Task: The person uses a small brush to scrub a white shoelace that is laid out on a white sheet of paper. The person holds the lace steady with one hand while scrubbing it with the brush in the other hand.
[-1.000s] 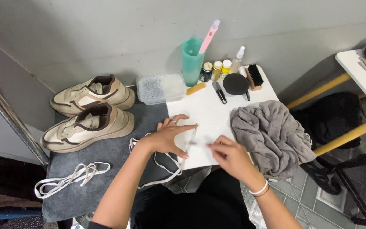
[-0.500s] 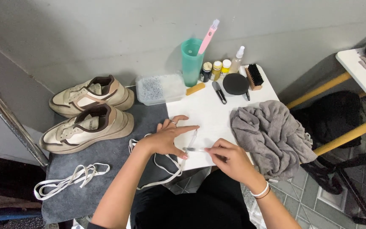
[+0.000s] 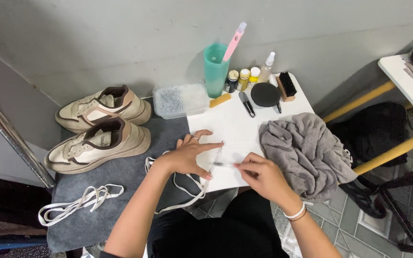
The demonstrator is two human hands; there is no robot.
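My left hand [image 3: 190,155] rests with spread fingers on the white table top [image 3: 237,126], pressing down a white shoelace [image 3: 178,184] that loops off the table's near edge. My right hand [image 3: 259,174] pinches the thin end of that lace just right of the left fingertips. Two beige and brown sneakers [image 3: 99,126] without laces stand on the grey mat [image 3: 120,191] to the left. A second white lace [image 3: 75,203] lies bundled on the mat's near left.
A crumpled grey towel [image 3: 307,153] covers the table's right side. At the back stand a teal cup [image 3: 215,69] with a pink brush, small bottles [image 3: 244,79], a black round tin [image 3: 265,94], a wooden brush [image 3: 287,86] and a clear plastic box [image 3: 180,99].
My right hand has slid a little to the right, drawing the lace end away from the left hand. The left hand's fingers have spread flatter on the table.
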